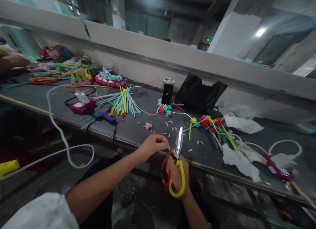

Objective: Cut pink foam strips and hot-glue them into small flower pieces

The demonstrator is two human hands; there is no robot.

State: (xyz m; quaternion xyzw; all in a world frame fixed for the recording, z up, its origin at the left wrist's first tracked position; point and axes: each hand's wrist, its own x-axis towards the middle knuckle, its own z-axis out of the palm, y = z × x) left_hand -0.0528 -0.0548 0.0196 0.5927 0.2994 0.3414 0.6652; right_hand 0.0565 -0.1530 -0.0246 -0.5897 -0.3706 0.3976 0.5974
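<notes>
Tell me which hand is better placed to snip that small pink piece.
Right, probably: the right hand grips the scissors, blades pointing up beside the pink piece, which the left hand pinches at its fingertips.

Your dark workbench (138,130) runs across in front of you, strewn with pink scraps (148,125) near its front edge. To your left lie a blue glue gun (105,117), a magenta tool (81,106) and a fan of coloured pipe cleaners (124,104). Further back a phone (167,93) stands just beside a black bag (197,94). To your right lie a pompom string (212,122) and crumpled white paper (240,123).
</notes>
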